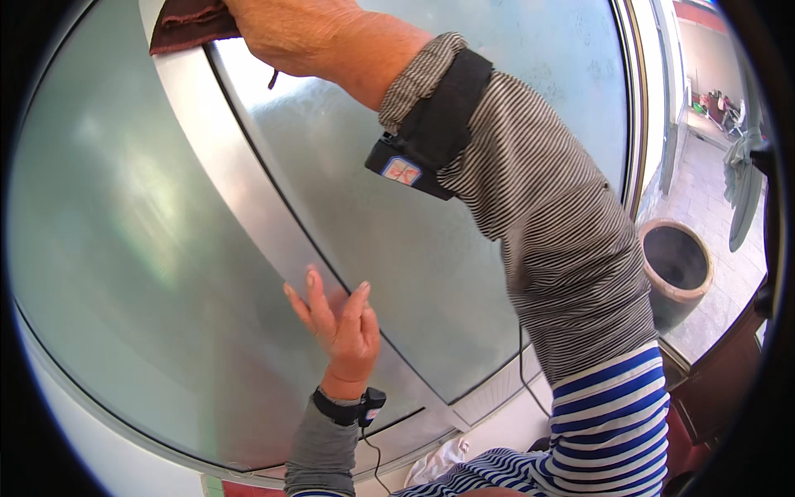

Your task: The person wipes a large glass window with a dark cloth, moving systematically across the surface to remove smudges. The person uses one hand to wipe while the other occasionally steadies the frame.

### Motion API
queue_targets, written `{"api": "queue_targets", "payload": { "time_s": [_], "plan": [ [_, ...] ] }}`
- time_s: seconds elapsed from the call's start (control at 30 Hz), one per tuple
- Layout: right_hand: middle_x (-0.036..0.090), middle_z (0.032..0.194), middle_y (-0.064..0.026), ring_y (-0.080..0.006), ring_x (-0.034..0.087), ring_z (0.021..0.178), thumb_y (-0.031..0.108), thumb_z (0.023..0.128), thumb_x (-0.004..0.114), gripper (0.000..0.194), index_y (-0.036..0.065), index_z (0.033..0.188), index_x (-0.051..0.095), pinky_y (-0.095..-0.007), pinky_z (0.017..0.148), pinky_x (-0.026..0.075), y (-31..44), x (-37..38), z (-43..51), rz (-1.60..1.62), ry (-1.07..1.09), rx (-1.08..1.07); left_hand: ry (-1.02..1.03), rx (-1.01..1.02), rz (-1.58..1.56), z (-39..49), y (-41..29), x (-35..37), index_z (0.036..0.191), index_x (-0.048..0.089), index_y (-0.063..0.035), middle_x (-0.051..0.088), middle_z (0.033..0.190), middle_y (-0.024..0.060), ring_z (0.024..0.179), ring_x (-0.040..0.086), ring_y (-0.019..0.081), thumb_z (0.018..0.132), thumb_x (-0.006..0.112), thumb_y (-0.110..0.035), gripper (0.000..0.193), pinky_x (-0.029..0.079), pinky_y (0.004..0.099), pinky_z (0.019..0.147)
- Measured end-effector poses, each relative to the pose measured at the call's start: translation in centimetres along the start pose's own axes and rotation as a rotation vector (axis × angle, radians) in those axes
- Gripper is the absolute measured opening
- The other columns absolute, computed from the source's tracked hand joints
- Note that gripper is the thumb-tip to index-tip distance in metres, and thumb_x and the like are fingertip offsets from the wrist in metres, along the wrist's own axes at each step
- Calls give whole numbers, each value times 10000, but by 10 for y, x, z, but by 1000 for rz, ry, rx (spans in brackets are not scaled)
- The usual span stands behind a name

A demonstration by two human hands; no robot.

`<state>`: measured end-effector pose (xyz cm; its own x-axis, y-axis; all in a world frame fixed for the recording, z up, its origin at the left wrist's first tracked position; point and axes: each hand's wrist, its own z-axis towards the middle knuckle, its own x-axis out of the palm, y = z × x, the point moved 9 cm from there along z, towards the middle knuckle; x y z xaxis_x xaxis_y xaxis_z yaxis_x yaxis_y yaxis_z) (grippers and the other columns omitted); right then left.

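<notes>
My right hand [298, 31] reaches to the top edge of the picture with a dark red cloth [195, 25] under it, over the upper part of a pale metal frame strip [217, 143]. Part of that hand is cut off by the picture's edge. Lower down, my left hand [348, 329] is raised with fingers apart and nothing in it, close to the same strip. Frosted glass panels [124, 248] lie on both sides of the strip. Each wrist wears a black strap with a small black box.
At the right, a large round pot [677, 255] stands on a tiled floor [714, 186]. A grey-green cloth [742, 180] hangs near the right rim. A whitish cloth [438, 463] lies below the panels. Thin black cables hang near both arms.
</notes>
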<state>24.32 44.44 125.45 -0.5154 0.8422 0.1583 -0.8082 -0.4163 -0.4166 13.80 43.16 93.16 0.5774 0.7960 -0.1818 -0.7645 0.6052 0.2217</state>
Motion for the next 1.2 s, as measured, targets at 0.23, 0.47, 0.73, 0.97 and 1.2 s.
{"api": "queue_targets", "payload": {
  "time_s": [0.23,0.47,0.73,0.97,1.2],
  "plan": [
    [398,1602,-196,-401,362,1476,190,1018,476,507,20,1496,472,-583,1192,302,-114,7,7,-31,-2,77,54,-174,152,-34,46,-6,1240,621,2,262,1620,335,1509,194,576,939,563,-1,307,159,679,1213],
    [376,1610,-219,-442,330,1489,288,1064,459,517,38,1516,424,-599,1194,299,-266,28,-63,-58,50,142,85,-320,233,-82,94,1,1358,495,19,180,1658,338,1545,151,534,993,468,-44,371,149,595,1249],
    [389,1595,-250,-441,368,1460,285,1078,422,522,1,1515,433,-521,1204,311,-444,20,-117,-157,103,251,65,-352,311,-95,127,-3,1419,460,-9,157,1689,288,1562,189,458,1026,397,-57,400,151,528,1265],
    [598,1393,-243,-445,553,1267,313,1059,328,470,42,1255,660,-529,1105,400,-619,-10,-225,-320,67,597,75,-419,394,-106,154,-7,1424,457,2,168,1684,290,1555,204,465,1034,386,-74,404,178,533,1261],
    [682,1086,-287,-469,628,1103,259,1034,370,367,27,1110,644,-556,948,475,-617,37,-190,-497,247,501,91,-369,361,-99,176,-4,1385,477,20,194,1663,321,1542,221,491,1019,413,-62,381,178,548,1257]
  ]
}}
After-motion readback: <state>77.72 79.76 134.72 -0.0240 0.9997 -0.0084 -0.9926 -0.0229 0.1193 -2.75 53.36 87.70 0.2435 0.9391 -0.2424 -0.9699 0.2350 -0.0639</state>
